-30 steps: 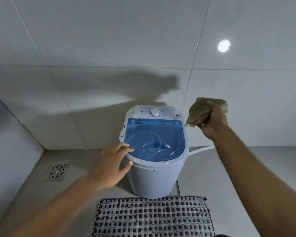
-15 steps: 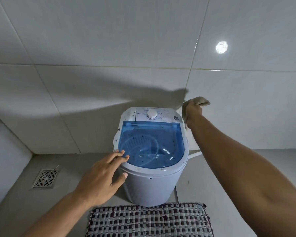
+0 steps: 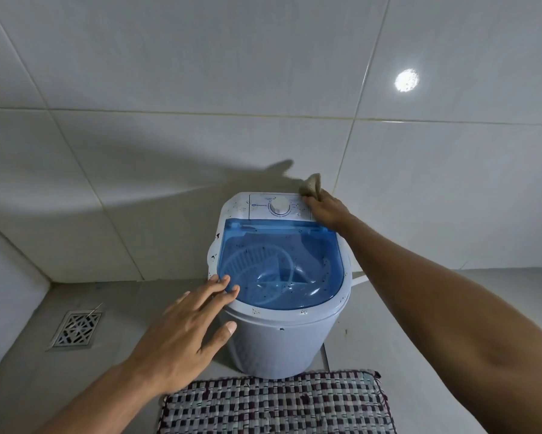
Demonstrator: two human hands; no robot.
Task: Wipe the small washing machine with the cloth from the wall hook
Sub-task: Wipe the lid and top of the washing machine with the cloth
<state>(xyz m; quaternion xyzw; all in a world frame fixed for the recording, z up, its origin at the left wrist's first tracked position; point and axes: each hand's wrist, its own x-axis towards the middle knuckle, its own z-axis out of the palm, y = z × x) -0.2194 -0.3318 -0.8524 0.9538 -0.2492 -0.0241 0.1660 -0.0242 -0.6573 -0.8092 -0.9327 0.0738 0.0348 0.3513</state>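
Observation:
The small washing machine [image 3: 273, 346] stands on the floor against the tiled wall, white with a blue see-through lid [image 3: 279, 261] and a white dial [image 3: 279, 206] on its back panel. Dark specks dot its rim and lid. My right hand [image 3: 326, 209] presses a bunched tan cloth [image 3: 311, 184] onto the back right corner of the control panel. My left hand [image 3: 188, 327] rests with spread fingers on the machine's front left rim, fingertips touching the lid edge.
A woven checked mat [image 3: 276, 405] lies on the floor just in front of the machine. A metal floor drain [image 3: 77, 328] sits at the left. A white hose [image 3: 359, 279] leaves the machine's right side. The tiled wall [image 3: 169, 151] is close behind.
My right hand came down from beside the machine and set the cloth on the back right corner of the panel. My left hand slid onto the front left rim.

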